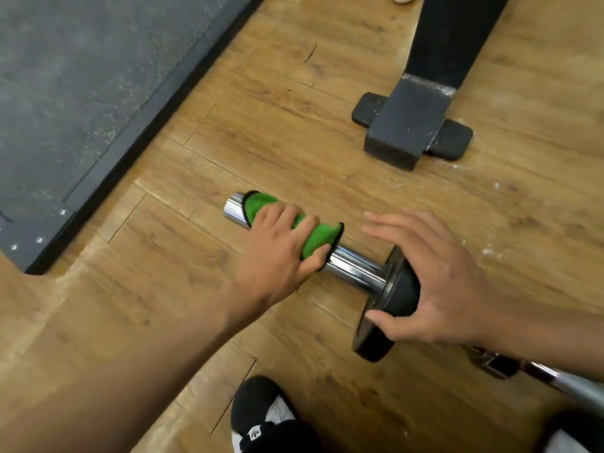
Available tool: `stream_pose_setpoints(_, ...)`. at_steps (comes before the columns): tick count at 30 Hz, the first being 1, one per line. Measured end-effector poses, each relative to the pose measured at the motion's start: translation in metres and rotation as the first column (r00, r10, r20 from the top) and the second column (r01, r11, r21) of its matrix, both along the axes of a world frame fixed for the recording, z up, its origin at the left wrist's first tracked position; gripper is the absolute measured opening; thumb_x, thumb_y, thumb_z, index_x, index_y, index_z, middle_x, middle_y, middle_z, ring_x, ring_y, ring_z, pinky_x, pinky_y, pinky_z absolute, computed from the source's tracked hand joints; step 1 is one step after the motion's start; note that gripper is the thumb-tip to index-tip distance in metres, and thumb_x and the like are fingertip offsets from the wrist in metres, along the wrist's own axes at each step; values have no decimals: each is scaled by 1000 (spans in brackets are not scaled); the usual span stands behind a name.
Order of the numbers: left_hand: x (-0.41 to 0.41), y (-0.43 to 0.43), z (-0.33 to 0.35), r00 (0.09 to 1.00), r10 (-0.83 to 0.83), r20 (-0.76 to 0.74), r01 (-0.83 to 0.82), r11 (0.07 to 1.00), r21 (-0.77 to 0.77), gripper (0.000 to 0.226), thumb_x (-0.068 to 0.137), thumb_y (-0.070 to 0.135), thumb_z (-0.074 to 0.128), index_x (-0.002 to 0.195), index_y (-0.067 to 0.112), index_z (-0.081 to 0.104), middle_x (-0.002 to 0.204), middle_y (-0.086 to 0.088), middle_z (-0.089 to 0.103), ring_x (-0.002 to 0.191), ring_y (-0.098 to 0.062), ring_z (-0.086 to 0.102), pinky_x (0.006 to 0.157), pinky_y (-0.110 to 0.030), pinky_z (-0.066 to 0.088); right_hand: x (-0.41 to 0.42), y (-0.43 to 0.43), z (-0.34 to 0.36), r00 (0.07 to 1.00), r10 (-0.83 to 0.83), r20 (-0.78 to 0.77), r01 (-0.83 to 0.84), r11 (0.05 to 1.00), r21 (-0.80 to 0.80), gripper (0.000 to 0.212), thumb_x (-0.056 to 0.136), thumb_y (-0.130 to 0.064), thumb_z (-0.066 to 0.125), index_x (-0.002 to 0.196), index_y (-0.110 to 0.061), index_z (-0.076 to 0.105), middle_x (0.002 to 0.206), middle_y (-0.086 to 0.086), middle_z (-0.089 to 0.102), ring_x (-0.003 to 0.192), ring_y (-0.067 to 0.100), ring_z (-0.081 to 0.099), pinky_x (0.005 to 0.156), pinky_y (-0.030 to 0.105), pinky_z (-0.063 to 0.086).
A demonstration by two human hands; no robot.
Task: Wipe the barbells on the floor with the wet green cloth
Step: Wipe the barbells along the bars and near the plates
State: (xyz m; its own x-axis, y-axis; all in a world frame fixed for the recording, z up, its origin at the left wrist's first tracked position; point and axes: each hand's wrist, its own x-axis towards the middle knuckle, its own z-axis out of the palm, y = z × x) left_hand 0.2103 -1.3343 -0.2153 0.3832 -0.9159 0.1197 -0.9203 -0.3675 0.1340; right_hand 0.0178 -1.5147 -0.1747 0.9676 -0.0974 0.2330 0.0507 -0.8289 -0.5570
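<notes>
A barbell lies on the wooden floor, its chrome sleeve point(354, 269) pointing up and left. The green cloth point(315, 237) is wrapped around that sleeve. My left hand point(281, 253) grips the cloth and the sleeve through it. A black weight plate point(376, 344) sits on the bar to the right of the sleeve. My right hand point(434, 282) rests over the plate and its black collar, fingers spread, thumb against the plate's rim. The bar's shaft point(575, 387) runs off to the lower right, partly hidden by my right forearm.
A black metal bench leg with rubber feet point(411, 122) stands on the floor beyond the barbell. A dark rubber mat point(65, 93) with a raised edge fills the upper left. My black shoe point(261, 416) is at the bottom, near the plate.
</notes>
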Motion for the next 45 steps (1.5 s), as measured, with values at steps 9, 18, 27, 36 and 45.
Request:
stream_pose_setpoints(9, -3, -53, -5, 957, -278, 84, 279, 960, 5, 60, 99, 61, 46, 127, 11, 62, 114, -14, 61, 103, -36, 56, 99, -49, 40, 20, -22, 10, 977, -215, -16, 215, 977, 2, 45, 88, -35, 53, 123, -13, 71, 135, 6, 62, 122, 30, 55, 105, 50, 43)
stream_pose_setpoints(18, -2, -68, -3, 998, -43, -40, 42, 999, -13, 52, 103, 58, 42, 131, 17, 61, 123, -13, 59, 120, -37, 52, 119, -52, 27, 33, -35, 15, 926, -363, -108, 367, 930, 16, 47, 87, -29, 41, 115, -14, 75, 115, 0, 71, 111, 27, 57, 100, 46, 43)
stream_pose_setpoints(27, -1, -76, -2, 978, -205, -42, 205, 979, 11, 52, 105, 55, 40, 139, 21, 56, 133, -9, 56, 130, -30, 49, 124, -47, 22, 37, -48, 18, 908, -389, -155, 401, 915, 51, 50, 88, -21, 41, 129, -13, 70, 112, -3, 66, 114, 23, 56, 94, 31, 35)
stream_pose_setpoints(36, 21, -77, 2, 996, 55, -76, -53, 998, 27, 53, 103, 60, 34, 128, 23, 61, 122, -5, 60, 124, -30, 52, 126, -47, 18, 31, -29, 18, 951, -294, -98, 276, 948, -161, 45, 88, -27, 50, 126, -14, 70, 123, 0, 70, 114, 24, 58, 107, 38, 32)
stream_pose_setpoints(45, 26, -77, -5, 969, -247, -22, 247, 969, 13, 63, 100, 70, 40, 137, 21, 57, 129, -7, 57, 122, -29, 51, 117, -47, 30, 33, -42, 14, 959, -279, -45, 267, 947, -181, 46, 83, -30, 47, 114, -8, 74, 107, 2, 74, 100, 28, 61, 97, 41, 40)
